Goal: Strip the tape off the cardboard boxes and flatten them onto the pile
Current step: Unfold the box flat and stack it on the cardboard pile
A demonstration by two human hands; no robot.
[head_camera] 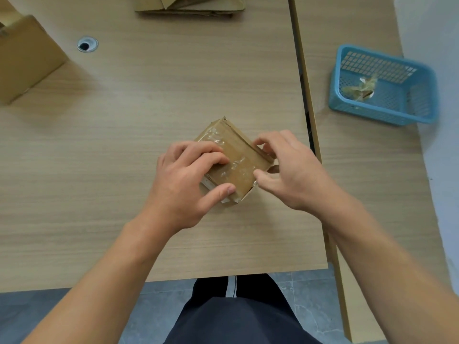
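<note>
Together, left grip point(183, 177) and right grip point(290, 173) hold box point(239, 158).

The small box point(233, 157) sat on the table point(124, 120) toward its 6 o'clock edge, with the left grip point(188, 180) on the box's 9 o'clock side and the right grip point(293, 175) at its 3 o'clock corner. From the box, the flattened pile point(191, 6) lay at 12 o'clock, a cable hole point(87, 44) at 11 and a larger box point(24, 58) at 10. At 2 o'clock, on the adjoining table point(360, 170), stood a basket point(347, 78) with tape scraps point(360, 88) in it.
</note>
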